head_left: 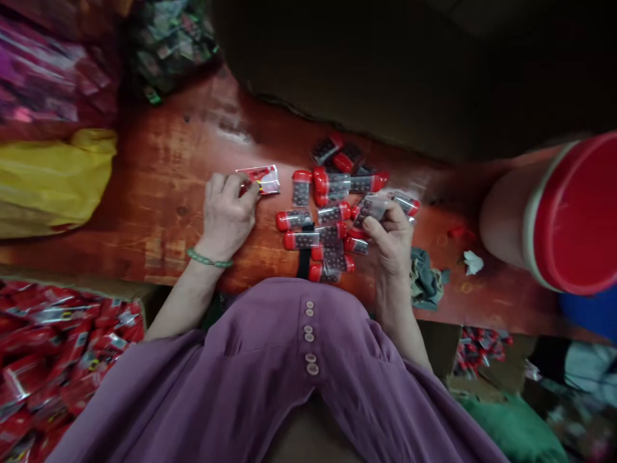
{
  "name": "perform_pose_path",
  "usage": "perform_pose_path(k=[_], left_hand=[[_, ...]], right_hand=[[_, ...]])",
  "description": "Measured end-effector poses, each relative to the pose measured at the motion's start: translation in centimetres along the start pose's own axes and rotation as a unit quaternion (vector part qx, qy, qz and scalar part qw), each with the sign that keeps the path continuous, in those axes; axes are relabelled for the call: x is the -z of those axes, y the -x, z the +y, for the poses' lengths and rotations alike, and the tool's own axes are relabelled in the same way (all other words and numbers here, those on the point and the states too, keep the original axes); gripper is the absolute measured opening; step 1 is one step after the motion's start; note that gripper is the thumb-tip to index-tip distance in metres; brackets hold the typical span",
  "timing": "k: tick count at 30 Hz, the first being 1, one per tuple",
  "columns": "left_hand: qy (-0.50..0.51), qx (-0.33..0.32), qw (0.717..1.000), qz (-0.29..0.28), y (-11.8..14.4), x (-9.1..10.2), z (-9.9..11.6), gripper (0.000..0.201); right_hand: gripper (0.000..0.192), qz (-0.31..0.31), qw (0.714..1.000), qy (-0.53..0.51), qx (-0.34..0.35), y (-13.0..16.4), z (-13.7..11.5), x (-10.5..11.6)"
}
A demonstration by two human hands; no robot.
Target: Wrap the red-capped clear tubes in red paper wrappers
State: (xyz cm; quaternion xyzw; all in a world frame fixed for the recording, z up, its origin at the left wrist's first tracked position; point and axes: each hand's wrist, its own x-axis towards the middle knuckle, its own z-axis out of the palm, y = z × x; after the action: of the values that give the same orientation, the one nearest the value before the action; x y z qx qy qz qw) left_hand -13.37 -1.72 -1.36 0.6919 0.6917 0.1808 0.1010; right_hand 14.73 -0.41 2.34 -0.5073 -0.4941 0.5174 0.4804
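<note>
My left hand [230, 209], with a green bead bracelet [210, 258] at the wrist, pinches the edge of a flat red printed packet [266, 179] just above the table [168, 167]. On the right, my right hand [393, 235] closes thumb and fingers around a clear tube with a red cap [372, 207], which has dark round pieces inside. Between the hands lie several more tubes of the same kind [332, 183], in a loose cluster. A dark strap [303, 262] shows under some of them.
A white bucket with a red lid [573, 212] stands at the right, near a crumpled grey-green cloth [425, 280]. Bagged goods [168, 45] and a yellow bag [53, 183] sit at the left. Below the table edge are a box of red packets [58, 347] and another box [482, 350].
</note>
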Motion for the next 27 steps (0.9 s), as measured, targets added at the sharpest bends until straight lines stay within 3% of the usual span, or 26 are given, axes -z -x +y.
perform_pose_path(k=[6,10,13,18,22,27], left_hand=[[0.022,-0.028,0.999,-0.013,-0.2,0.8,0.1,0.025],[0.005,-0.006,0.999,-0.053,-0.9,1.9,1.1,0.027],[-0.028,-0.011,0.999,-0.036,-1.6,1.8,1.0,0.028],[-0.060,-0.092,0.993,0.030,-2.3,0.8,-0.3,0.030],[-0.003,-0.110,0.994,0.004,-2.3,0.9,-0.6,0.021],[-0.051,-0.112,0.992,-0.028,-2.7,1.9,0.5,0.024]], right_hand=[[0.043,-0.001,0.992,-0.087,-0.088,0.0,0.3,-0.6],[0.044,-0.022,0.991,-0.107,-0.082,0.2,0.6,0.0],[0.048,-0.026,0.992,-0.101,-0.073,0.4,0.9,0.4],[0.051,-0.009,0.999,-0.027,-0.021,0.8,0.8,0.8],[0.042,0.009,0.998,0.041,0.049,1.3,0.9,1.1],[0.034,-0.013,0.993,0.050,0.102,1.5,1.0,1.2]])
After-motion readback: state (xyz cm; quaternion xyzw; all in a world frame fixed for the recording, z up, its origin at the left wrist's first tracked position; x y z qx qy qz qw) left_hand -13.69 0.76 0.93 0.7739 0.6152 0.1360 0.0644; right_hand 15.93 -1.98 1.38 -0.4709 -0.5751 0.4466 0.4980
